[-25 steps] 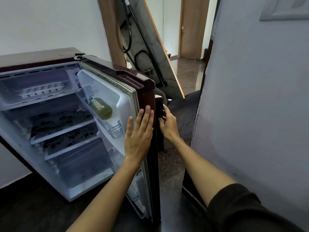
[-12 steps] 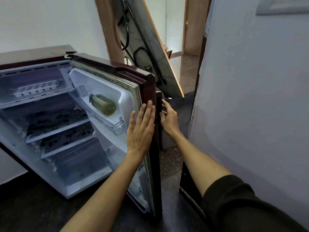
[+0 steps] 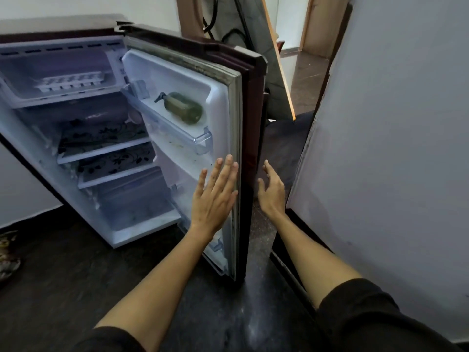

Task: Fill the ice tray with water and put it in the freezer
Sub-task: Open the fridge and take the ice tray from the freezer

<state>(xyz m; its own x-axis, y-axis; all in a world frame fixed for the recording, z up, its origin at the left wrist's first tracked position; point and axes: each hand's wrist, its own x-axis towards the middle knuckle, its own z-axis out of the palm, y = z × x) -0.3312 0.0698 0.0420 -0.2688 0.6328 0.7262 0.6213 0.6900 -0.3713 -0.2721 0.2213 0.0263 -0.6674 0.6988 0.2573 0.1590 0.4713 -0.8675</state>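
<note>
A small maroon fridge (image 3: 50, 29) stands open on the dark floor. In its top freezer compartment (image 3: 20, 97) lies a white ice tray (image 3: 71, 81). The fridge door (image 3: 250, 97) hangs wide open to the right. My left hand (image 3: 215, 194) lies flat with straight fingers against the door's inner edge and grey gasket. Just off the door's outer side, my right hand (image 3: 271, 189) is open with fingers spread; I cannot tell whether it touches the door.
A greenish bottle (image 3: 184, 107) lies in the door's upper shelf (image 3: 203, 142). Two shelves with floral mats (image 3: 101, 138) sit inside the fridge. A grey wall (image 3: 393, 148) stands close on the right, a leaning board (image 3: 276, 59) behind the door. Something lies on the floor at far left (image 3: 7, 255).
My right hand has let go of the door's outer edge and dropped lower, fingers now spread. The left hand has slid down the inner edge. The view has moved nearer and higher.
</note>
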